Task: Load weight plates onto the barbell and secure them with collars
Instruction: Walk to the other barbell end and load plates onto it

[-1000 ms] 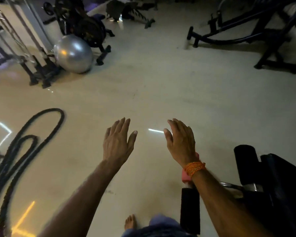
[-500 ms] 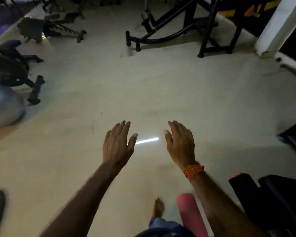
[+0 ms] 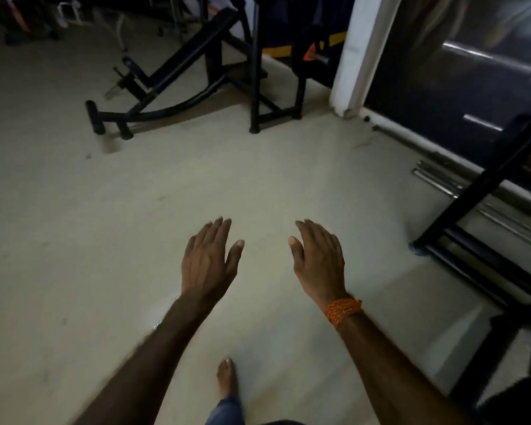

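Far to your left, a black exercise frame (image 3: 154,96) stands on the pale gym floor (image 3: 59,240), its curved base tube and capped feet toward you, well apart from both hands. Nearer the middle, your left hand (image 3: 207,262) hangs palm down above the floor, its fingers (image 3: 215,234) straight and close together, thumb set out to the side, holding nothing. Below it, one bare foot (image 3: 227,378) is planted on the floor, a blue trouser hem (image 3: 226,412) just behind it at the bottom edge. Your right hand (image 3: 318,262) hovers level with the left, a gap of bare floor between the two, its fingers (image 3: 316,234) relaxed and slightly bent, likewise touching nothing; an orange thread band (image 3: 342,311) wraps that wrist. Farther back and to the right, a white pillar (image 3: 362,56) rises from the floor beside a dark wall. Along the foot of that wall lie several steel bars (image 3: 436,176), side by side on the floor, well apart from your hands; whether one of them is the barbell cannot be told in the dim, blurred light. At far right, a black rack frame (image 3: 478,210) crosses in front of the bars.
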`<control>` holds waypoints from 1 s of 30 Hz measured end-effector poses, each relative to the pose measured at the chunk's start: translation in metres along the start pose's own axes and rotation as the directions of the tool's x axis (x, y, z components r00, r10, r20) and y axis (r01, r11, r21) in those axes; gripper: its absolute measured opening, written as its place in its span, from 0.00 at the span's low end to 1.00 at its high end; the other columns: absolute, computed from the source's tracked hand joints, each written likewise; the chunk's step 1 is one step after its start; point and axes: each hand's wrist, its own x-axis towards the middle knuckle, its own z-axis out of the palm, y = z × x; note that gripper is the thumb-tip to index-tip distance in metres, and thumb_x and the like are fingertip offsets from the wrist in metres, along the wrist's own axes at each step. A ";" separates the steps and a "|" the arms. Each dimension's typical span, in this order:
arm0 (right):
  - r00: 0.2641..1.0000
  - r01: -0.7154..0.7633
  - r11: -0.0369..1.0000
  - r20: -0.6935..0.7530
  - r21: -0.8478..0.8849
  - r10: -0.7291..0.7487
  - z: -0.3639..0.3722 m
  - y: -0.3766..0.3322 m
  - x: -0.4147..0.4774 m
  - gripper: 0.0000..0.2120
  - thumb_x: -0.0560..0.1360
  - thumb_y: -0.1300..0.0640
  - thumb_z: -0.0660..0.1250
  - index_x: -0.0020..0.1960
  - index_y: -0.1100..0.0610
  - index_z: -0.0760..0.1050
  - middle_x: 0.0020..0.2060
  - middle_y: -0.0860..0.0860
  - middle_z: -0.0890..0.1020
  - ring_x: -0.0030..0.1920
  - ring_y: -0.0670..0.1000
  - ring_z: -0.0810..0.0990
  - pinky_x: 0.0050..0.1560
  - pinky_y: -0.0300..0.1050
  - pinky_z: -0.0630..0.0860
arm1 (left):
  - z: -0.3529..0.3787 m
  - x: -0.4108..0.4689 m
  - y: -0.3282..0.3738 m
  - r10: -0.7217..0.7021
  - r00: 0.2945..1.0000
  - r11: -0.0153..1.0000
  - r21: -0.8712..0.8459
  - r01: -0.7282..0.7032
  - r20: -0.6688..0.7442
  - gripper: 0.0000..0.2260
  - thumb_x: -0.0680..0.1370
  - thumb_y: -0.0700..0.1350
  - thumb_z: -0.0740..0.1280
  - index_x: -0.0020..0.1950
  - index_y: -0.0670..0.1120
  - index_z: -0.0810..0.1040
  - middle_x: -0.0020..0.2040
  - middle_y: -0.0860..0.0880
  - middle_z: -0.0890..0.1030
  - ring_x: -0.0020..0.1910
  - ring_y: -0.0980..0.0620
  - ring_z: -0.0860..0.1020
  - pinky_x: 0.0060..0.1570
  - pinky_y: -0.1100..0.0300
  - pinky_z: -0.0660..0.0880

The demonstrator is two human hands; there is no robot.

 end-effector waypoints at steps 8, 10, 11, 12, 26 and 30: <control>0.960 -0.248 0.964 -0.160 -0.093 0.232 -0.003 0.047 0.172 0.25 0.84 0.43 0.50 0.72 0.55 0.72 0.70 0.54 0.77 0.70 0.56 0.74 0.67 0.61 0.72 | 0.053 0.243 0.042 0.324 0.940 0.946 -0.071 -0.317 0.112 0.27 0.82 0.61 0.54 0.76 0.48 0.69 0.75 0.48 0.71 0.74 0.46 0.68 0.71 0.47 0.68; 0.942 -0.299 0.950 -0.187 -0.092 0.279 0.001 0.064 0.212 0.25 0.83 0.42 0.49 0.72 0.54 0.71 0.70 0.54 0.76 0.70 0.55 0.73 0.67 0.60 0.72 | 0.069 0.296 0.059 0.396 0.910 0.918 -0.077 -0.389 0.119 0.27 0.82 0.61 0.53 0.75 0.47 0.69 0.74 0.47 0.72 0.74 0.46 0.69 0.70 0.47 0.68; 0.930 -0.331 0.940 -0.200 -0.088 0.308 0.006 0.076 0.239 0.26 0.83 0.42 0.49 0.72 0.54 0.71 0.70 0.54 0.76 0.71 0.55 0.73 0.68 0.60 0.71 | 0.081 0.327 0.069 0.426 0.895 0.905 -0.074 -0.419 0.135 0.27 0.82 0.61 0.53 0.75 0.47 0.69 0.74 0.47 0.72 0.74 0.46 0.69 0.70 0.48 0.68; 0.921 -0.351 0.933 -0.212 -0.085 0.327 0.010 0.086 0.261 0.26 0.83 0.42 0.48 0.72 0.54 0.71 0.70 0.54 0.76 0.71 0.55 0.73 0.68 0.60 0.71 | 0.091 0.353 0.077 0.448 0.882 0.894 -0.071 -0.442 0.146 0.27 0.82 0.61 0.53 0.76 0.47 0.69 0.75 0.47 0.72 0.74 0.46 0.69 0.71 0.48 0.68; 0.883 -0.423 0.903 -0.258 -0.071 0.393 0.046 0.230 0.589 0.28 0.83 0.40 0.47 0.72 0.53 0.72 0.70 0.53 0.76 0.71 0.55 0.74 0.69 0.59 0.72 | 0.224 0.685 0.177 0.508 0.842 0.861 -0.104 -0.497 0.183 0.29 0.82 0.63 0.51 0.78 0.50 0.65 0.77 0.49 0.69 0.76 0.49 0.66 0.73 0.48 0.66; 0.846 -0.492 0.866 -0.286 -0.092 0.450 0.056 0.288 0.676 0.27 0.83 0.41 0.47 0.72 0.53 0.71 0.70 0.53 0.76 0.70 0.54 0.74 0.68 0.59 0.72 | 0.282 0.786 0.217 0.570 0.795 0.821 -0.150 -0.550 0.208 0.29 0.82 0.63 0.50 0.78 0.49 0.66 0.76 0.49 0.69 0.76 0.48 0.66 0.73 0.47 0.66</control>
